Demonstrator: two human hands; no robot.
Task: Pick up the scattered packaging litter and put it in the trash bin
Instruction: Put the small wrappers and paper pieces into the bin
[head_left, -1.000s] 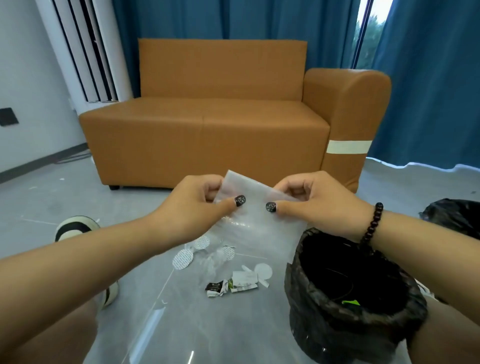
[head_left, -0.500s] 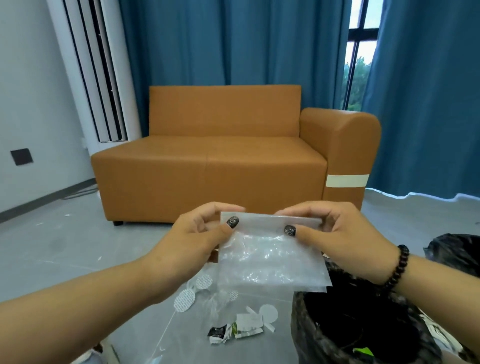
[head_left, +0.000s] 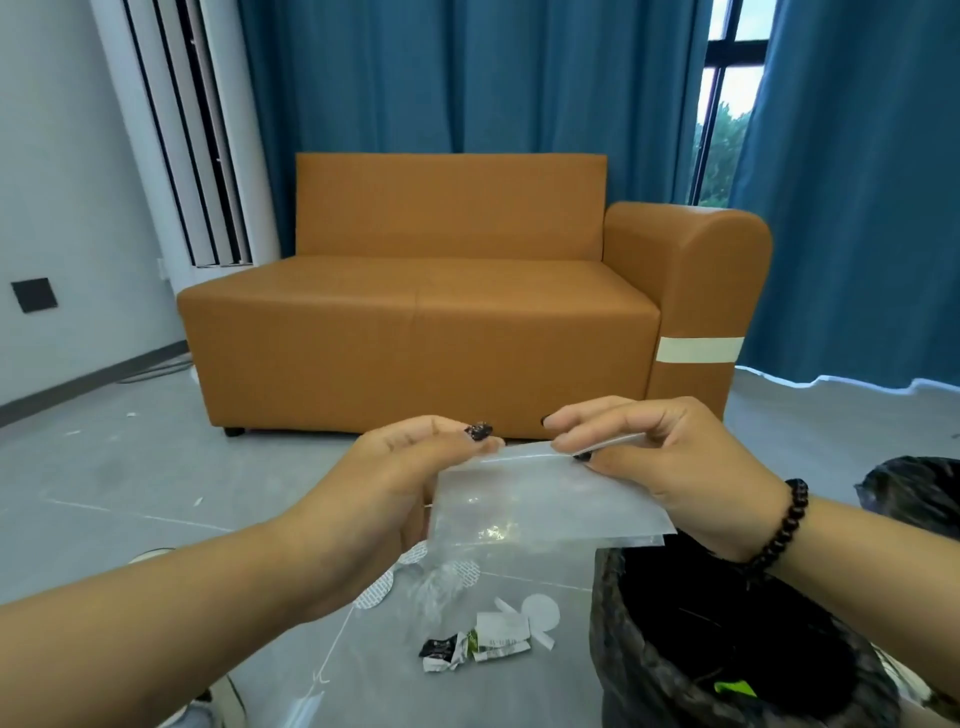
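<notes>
Now both hands pinch a clear, crinkled plastic bag (head_left: 540, 504).

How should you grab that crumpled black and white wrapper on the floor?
Probably pinch the crumpled black and white wrapper from above at its raised, folded middle. It lies flat on the grey floor, so no edge offers a side grip, and the green and white wrapper touches its right side.

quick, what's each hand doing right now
Left hand: pinching the clear plastic bag at its top edge.
Right hand: pinching the same bag's top edge.
</notes>
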